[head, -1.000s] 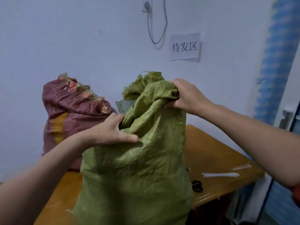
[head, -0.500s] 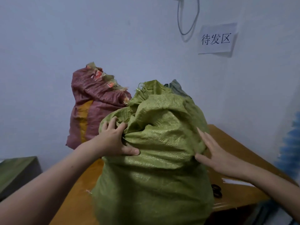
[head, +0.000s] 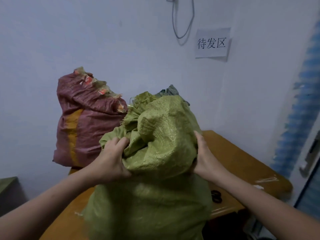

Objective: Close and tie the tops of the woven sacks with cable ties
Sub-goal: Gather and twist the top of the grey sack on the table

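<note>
Green woven sack (head: 161,135) stands bulging, top crumpled over.

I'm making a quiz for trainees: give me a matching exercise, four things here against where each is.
Things: 1 green sack; 2 red sack; 3 paper sign; 4 scissors.
Places: A on the wall; B between the left hand and right hand; C flat on the table, at right; D behind the green sack, at left.
Pairs: 1-B, 2-D, 3-A, 4-C.

A pale wall (head: 69,40) has a paper sign (head: 212,43) and a hanging cord (head: 183,23) above a brown wooden bench (head: 242,156).
</note>
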